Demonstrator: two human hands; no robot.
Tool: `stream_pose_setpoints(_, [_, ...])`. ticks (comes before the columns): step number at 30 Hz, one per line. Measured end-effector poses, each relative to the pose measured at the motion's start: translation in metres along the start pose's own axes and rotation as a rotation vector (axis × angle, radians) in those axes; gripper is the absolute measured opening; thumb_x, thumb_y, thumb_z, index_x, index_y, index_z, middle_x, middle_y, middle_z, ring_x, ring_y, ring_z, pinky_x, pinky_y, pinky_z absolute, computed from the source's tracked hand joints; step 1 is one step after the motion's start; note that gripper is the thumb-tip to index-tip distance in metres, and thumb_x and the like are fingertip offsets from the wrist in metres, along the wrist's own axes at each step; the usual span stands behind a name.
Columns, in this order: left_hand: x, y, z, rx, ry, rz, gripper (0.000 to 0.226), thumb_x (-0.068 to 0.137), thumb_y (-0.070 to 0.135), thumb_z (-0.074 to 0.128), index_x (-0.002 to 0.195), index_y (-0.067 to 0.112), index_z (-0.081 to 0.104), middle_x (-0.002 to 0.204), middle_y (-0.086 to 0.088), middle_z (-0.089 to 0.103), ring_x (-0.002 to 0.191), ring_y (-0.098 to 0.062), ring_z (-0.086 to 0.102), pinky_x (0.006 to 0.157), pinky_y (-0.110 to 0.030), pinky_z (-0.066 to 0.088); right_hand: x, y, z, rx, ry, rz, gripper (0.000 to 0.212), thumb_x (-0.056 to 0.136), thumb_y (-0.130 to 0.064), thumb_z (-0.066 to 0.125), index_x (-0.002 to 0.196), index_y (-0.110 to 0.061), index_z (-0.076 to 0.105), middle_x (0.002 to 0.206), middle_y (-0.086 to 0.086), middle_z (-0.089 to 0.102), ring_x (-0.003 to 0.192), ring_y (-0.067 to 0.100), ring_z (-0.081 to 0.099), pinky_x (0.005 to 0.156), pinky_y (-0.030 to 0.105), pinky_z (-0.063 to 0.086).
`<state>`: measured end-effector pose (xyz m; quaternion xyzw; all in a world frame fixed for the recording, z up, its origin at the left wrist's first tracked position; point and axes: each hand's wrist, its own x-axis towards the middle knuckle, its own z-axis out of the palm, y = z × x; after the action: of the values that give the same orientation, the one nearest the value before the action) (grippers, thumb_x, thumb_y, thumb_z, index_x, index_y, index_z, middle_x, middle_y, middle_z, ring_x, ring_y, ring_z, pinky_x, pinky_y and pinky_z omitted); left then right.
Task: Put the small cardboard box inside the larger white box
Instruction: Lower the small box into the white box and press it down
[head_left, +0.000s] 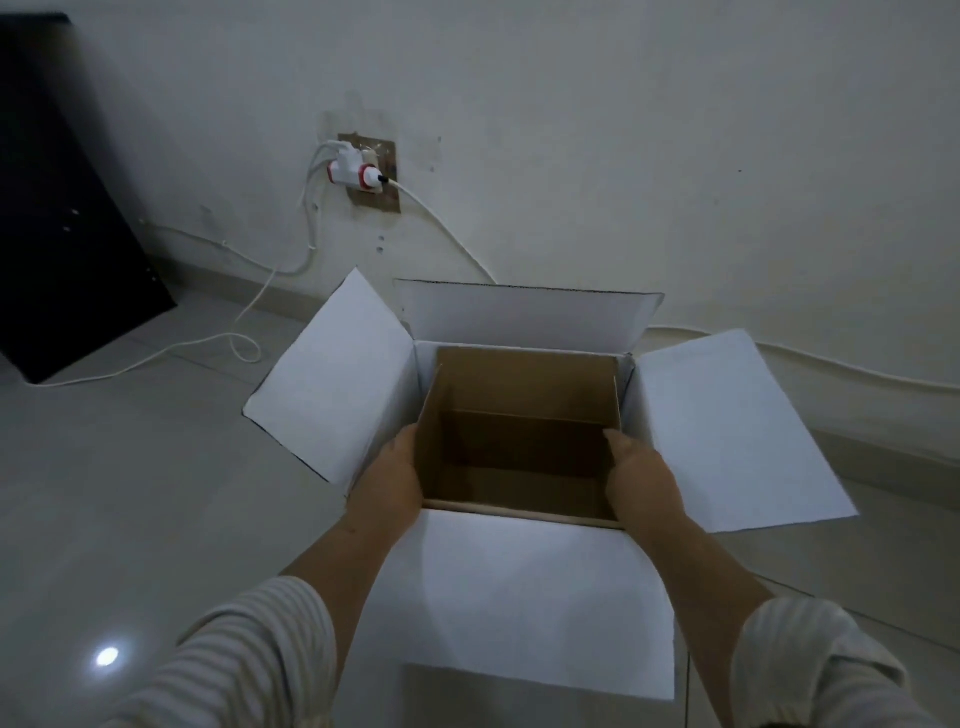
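Small cardboard box (519, 447): brown corrugated board, open at the top, nothing visible inside. It sits within the mouth of the larger white box (519, 587), its rim about level with the white walls; you cannot tell whether its base has reached the bottom.

Larger white box: stands on the tiled floor (130, 493) near the wall, all four flaps folded outward and clear of the opening.

Handling, weight: judge it light, since it appears empty and thin-walled.

Handling, stiffness: the side panels will likely bow under a hard squeeze; the corners and folded edges are the stiffer parts. Use moderate pressure only.

Handling, surface: matte board, so slip is unlikely with bare skin.

Fit: the gap between brown walls and white walls looks narrow on every side. Expect it to bind if you let it tilt.

Grip location: take the two opposite side walls near the top rim, one hand per side, keeping the rim level.

Left hand (389, 483): pressed flat against the outside of the left wall, fingers hidden between the two boxes. It grips the small cardboard box.

Right hand (636, 475): clasped over the right wall at the rim, fingertips reaching inside. It grips the same box.

Arms: both forearms extend forward and down, roughly symmetrical, striped sleeves (249, 654) pushed back from the wrists.
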<state>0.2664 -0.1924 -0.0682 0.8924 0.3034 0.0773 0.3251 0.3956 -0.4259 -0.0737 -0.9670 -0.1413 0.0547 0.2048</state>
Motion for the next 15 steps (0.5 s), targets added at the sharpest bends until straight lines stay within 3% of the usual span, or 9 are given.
stream_pose_setpoints(3, [-0.008,0.003,0.002,0.069,-0.031,0.032,0.033,0.098,0.028,0.037,0.130,0.022,0.046,0.126,-0.006,0.058,0.114,-0.026,0.056,0.100,-0.041,0.044,-0.006,0.002,0.006,-0.042,-0.028,-0.013,0.053,0.089,0.003,0.047,0.138,-0.014,0.038,0.143,0.013,0.044,0.128,0.032,0.045,0.107,0.042,0.040])
stream_pose_setpoints(5, [-0.009,0.001,0.006,0.050,-0.027,0.009,0.039,0.099,0.022,0.036,0.137,0.016,0.042,0.141,-0.008,0.048,0.129,-0.030,0.047,0.108,-0.042,0.037,-0.012,0.001,0.008,-0.070,-0.032,-0.043,0.052,0.087,0.003,0.049,0.136,-0.013,0.041,0.147,0.011,0.039,0.132,0.030,0.039,0.110,0.042,0.036])
stream_pose_setpoints(7, [-0.011,-0.007,0.013,0.059,0.007,0.096,0.040,0.099,0.016,0.039,0.138,0.012,0.044,0.153,-0.008,0.034,0.140,-0.030,0.033,0.114,-0.044,0.030,-0.022,-0.005,0.011,-0.113,0.013,-0.145,0.045,0.088,-0.004,0.051,0.132,-0.012,0.048,0.146,0.010,0.041,0.132,0.030,0.039,0.110,0.042,0.034])
stream_pose_setpoints(9, [-0.016,-0.015,0.021,0.229,0.060,0.273,0.040,0.098,0.029,0.038,0.130,0.013,0.055,0.152,-0.009,0.038,0.143,-0.030,0.029,0.117,-0.049,0.024,-0.038,-0.013,0.018,-0.152,0.082,-0.295,0.034,0.089,-0.015,0.053,0.122,-0.011,0.058,0.136,0.012,0.054,0.126,0.031,0.048,0.107,0.044,0.036])
stream_pose_setpoints(11, [-0.023,-0.022,0.026,0.356,0.035,0.404,0.060,0.096,0.050,0.021,0.123,0.017,0.061,0.147,-0.007,0.046,0.141,-0.030,0.034,0.115,-0.054,0.016,-0.056,-0.020,0.027,-0.115,0.068,-0.372,0.034,0.092,-0.030,0.047,0.120,-0.014,0.059,0.132,0.008,0.058,0.124,0.028,0.051,0.107,0.044,0.035])
stream_pose_setpoints(13, [-0.026,-0.027,0.029,0.441,-0.019,0.468,0.080,0.091,0.064,0.005,0.121,0.019,0.063,0.143,-0.005,0.051,0.138,-0.030,0.039,0.114,-0.054,0.016,-0.068,-0.019,0.034,-0.108,-0.074,-0.326,0.045,0.093,-0.046,0.036,0.129,-0.023,0.050,0.139,0.000,0.051,0.129,0.022,0.043,0.112,0.041,0.027])
stream_pose_setpoints(15, [-0.026,-0.030,0.031,0.491,-0.058,0.476,0.085,0.086,0.071,0.003,0.122,0.022,0.063,0.140,-0.003,0.054,0.136,-0.028,0.042,0.113,-0.053,0.019,-0.070,-0.011,0.040,-0.160,-0.111,-0.303,0.051,0.090,-0.057,0.032,0.131,-0.028,0.044,0.138,-0.005,0.050,0.127,0.018,0.043,0.112,0.038,0.026])
